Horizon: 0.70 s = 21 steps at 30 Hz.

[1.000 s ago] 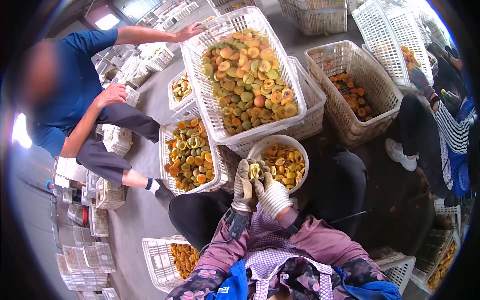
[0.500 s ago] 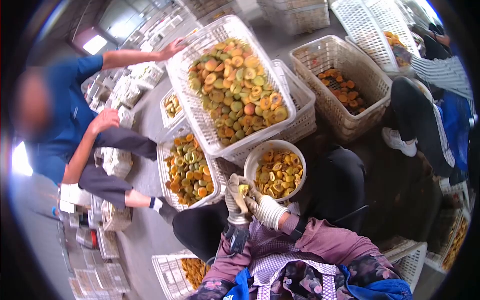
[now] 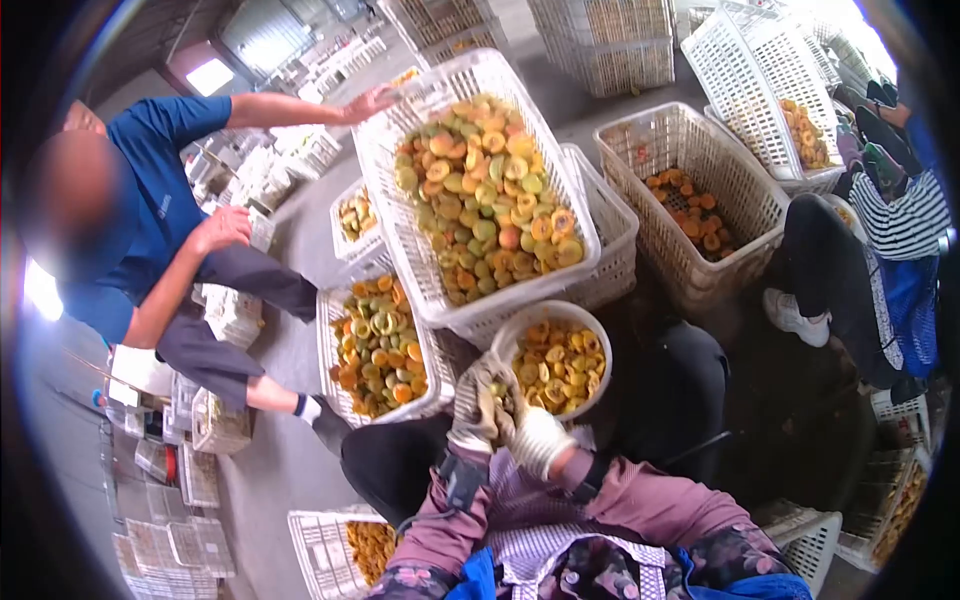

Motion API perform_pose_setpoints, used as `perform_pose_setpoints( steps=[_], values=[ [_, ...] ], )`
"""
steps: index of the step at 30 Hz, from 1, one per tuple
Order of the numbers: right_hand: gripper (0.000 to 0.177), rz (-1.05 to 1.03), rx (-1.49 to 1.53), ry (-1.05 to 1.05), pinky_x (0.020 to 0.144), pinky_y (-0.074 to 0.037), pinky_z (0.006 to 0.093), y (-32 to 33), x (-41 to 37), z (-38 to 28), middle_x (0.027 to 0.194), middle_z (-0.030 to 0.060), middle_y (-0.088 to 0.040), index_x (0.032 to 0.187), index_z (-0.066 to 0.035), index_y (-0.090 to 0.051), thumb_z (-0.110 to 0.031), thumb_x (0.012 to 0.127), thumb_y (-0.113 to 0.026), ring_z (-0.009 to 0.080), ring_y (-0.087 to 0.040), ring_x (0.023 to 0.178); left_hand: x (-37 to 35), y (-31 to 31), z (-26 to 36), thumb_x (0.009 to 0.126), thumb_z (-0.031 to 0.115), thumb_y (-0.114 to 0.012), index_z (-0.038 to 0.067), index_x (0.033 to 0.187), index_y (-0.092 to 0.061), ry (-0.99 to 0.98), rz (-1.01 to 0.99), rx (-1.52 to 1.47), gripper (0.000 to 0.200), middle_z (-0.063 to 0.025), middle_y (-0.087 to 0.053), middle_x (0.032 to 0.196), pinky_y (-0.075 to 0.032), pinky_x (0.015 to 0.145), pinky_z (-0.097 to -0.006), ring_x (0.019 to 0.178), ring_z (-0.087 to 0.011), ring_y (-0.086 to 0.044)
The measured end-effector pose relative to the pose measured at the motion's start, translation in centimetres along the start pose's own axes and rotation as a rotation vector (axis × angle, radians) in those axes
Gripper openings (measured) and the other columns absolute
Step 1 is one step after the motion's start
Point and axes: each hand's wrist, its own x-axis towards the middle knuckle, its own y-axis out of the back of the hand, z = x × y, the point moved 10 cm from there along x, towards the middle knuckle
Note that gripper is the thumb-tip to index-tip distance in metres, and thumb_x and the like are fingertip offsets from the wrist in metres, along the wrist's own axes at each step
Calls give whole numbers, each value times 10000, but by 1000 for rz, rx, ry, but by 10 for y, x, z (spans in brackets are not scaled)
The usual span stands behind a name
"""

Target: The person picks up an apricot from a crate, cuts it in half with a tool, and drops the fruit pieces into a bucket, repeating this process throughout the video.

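Observation:
My gloved left hand (image 3: 482, 402) is closed around a small greenish piece of stone fruit (image 3: 503, 391), mostly covered by the fingers. Pressed up against it is my gloved right hand (image 3: 540, 438), its fingers curled in; whether it grips a tool or only the fruit is hidden. Just beyond both hands stands a round white bucket (image 3: 604, 345) with yellow-orange fruit pieces (image 3: 558, 372). A large white crate (image 3: 384, 228) heaped with halved green and orange stone fruit (image 3: 480, 195) rests tilted on another crate behind it.
A lower crate (image 3: 437, 392) of cut fruit stands at left. A deep crate (image 3: 690, 272) with some orange halves is at right. A person in a blue shirt (image 3: 160, 200) touches the large crate's rim. Another seated person (image 3: 850, 270) is at far right.
The view has tilted, so the crates and bucket sit slightly lower. My hands stay together; the fruit piece is now lower and more covered by my fingers.

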Motion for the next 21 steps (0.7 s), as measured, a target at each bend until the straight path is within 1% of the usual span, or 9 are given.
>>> perform_pose_setpoints(
  steps=[2, 3, 6, 8, 10, 11, 16, 19, 21],
  values=[
    [450, 10, 57, 57, 630, -466, 420, 0, -3, -5, 787, 280, -596, 1175, 46, -487, -314, 905, -491, 413, -586, 719, -8, -5, -17, 955, 293, -421, 68, 758, -451, 314, 123, -371, 301, -47, -467, 720, -403, 637, -260, 650, -156, -478],
    [421, -188, 95, -83, 711, -466, 419, -16, -2, 4, 857, 280, -607, 1059, 58, -553, -327, 910, -470, 416, -583, 794, -11, -13, -9, 959, 294, -414, 63, 780, -466, 266, 36, -418, 297, -53, -474, 735, -410, 627, -266, 649, -159, -477],
    [403, -119, 337, 27, 718, -456, 409, -42, 0, 25, 866, 254, -619, 985, 69, -583, -309, 919, -461, 375, -590, 803, -16, -19, 6, 953, 316, -431, 61, 785, -469, 166, -4, -338, 308, -55, -468, 711, -413, 601, -276, 642, -156, -476],
    [378, -146, 353, -26, 653, -453, 362, -25, -6, 3, 782, 163, -625, 953, 24, -599, -327, 922, -463, 289, -585, 738, -10, -19, -7, 944, 350, -453, 68, 795, -472, 270, -108, -440, 319, -49, -461, 717, -415, 580, -273, 626, -151, -466],
    [352, -388, 784, -218, 551, -412, 281, -35, -19, -12, 698, 67, -579, 943, -35, -607, -361, 916, -477, 194, -530, 612, -4, -20, -30, 940, 356, -453, 60, 860, -530, 349, -381, -667, 316, -72, -548, 781, -455, 623, -304, 707, -180, -548],
    [313, -406, 843, -278, 379, -262, 217, -35, -23, -18, 576, -29, -474, 851, -100, -556, -404, 905, -508, 72, -353, 420, 0, -9, -32, 940, 360, -450, 55, 870, -535, 328, -264, -575, 325, -77, -557, 788, -460, 627, -306, 715, -185, -556],
    [371, -423, 1162, -493, 361, -294, 245, -30, -26, -24, 540, -3, -396, 836, -107, -485, -472, 900, -469, 111, -355, 400, 32, 90, -5, 938, 382, -433, 27, 922, -561, 8, 588, -889, 378, -99, -602, 824, -488, 647, -317, 757, -209, -594],
    [386, -66, 1222, -647, 356, -310, 262, -33, -9, 35, 546, 21, -445, 822, -112, -488, -490, 895, -460, 133, -372, 378, 71, 110, 21, 937, 395, -422, 10, 953, -577, -143, 750, -779, 415, -112, -629, 846, -505, 659, -324, 781, -223, -618],
    [414, 1, 1226, -618, 353, -318, 263, -32, -5, 45, 550, 28, -475, 799, -110, -490, -517, 871, -497, 141, -375, 363, 123, 86, 18, 937, 448, -390, -8, 979, -588, -35, 579, -706, 498, -114, -650, 862, -520, 661, -319, 781, -227, -632]
  ],
)
